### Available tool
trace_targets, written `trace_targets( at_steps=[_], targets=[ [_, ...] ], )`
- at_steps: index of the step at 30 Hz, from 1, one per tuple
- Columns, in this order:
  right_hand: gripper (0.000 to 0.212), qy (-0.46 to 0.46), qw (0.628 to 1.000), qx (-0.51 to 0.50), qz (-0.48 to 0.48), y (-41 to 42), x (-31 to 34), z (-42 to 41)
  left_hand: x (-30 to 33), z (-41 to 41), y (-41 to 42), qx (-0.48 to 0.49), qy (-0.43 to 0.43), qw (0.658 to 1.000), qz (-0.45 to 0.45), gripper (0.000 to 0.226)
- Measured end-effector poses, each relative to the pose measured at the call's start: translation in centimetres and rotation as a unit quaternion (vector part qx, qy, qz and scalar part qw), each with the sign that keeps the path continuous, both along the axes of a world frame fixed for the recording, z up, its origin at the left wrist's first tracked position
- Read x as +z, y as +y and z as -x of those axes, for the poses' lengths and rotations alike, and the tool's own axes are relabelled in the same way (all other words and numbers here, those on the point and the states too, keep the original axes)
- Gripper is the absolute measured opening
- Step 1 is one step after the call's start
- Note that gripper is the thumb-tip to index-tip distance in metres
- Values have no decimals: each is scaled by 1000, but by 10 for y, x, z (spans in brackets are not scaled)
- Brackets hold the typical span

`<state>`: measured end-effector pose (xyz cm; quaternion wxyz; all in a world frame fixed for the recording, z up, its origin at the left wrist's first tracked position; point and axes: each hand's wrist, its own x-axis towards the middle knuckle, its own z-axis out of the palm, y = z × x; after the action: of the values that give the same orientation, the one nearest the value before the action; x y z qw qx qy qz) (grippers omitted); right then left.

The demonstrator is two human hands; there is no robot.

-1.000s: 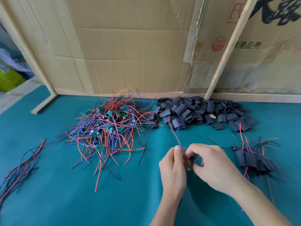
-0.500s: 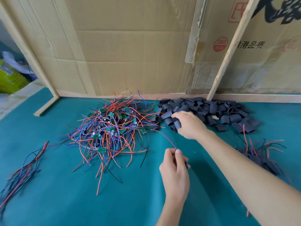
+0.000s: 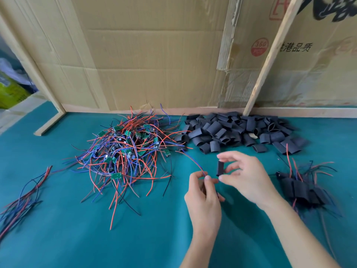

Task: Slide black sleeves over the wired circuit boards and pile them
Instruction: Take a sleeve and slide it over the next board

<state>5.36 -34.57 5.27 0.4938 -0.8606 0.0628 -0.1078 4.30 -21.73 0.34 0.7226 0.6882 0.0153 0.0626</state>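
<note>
My right hand (image 3: 249, 176) pinches a sleeve (image 3: 220, 168); my left hand (image 3: 202, 192) pinches the wires (image 3: 193, 161). Wires trailing toward ten o'clock may snag the tangle (image 3: 125, 149), misaligning the sleeve.

Teal table (image 3: 96, 244) lying open along the near edge, from the loose wire bundle (image 3: 21, 198) at far left across to the left hand (image 3: 202, 198). Wire tangle (image 3: 127, 151) sprawling over the middle left, strands trailing toward the near side. Sleeve heap (image 3: 239, 130) blocking the back, pressed up against the cardboard wall (image 3: 154, 55) and the slanted wooden slat (image 3: 270, 55). Finished pile (image 3: 303, 188) crowding the right, just beside the right hand (image 3: 249, 178). A clear strip running between the sleeve heap and both hands.
</note>
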Motion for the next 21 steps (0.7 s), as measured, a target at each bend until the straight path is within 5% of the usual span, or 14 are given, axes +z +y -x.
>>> trace_targets(
  at_steps=[10,16,21],
  targets=[
    [29,-45,958,-38,-282,11,-31,24,-3,2,-2,-40,-2,999,-26,20],
    [18,-21,959,-5,-282,-3,-31,31,-4,2,-2,-50,-23,997,-51,24],
    [30,-147,921,-134,-334,-14,-15,33,-6,4,-3,-77,-23,995,-62,28]
  ],
)
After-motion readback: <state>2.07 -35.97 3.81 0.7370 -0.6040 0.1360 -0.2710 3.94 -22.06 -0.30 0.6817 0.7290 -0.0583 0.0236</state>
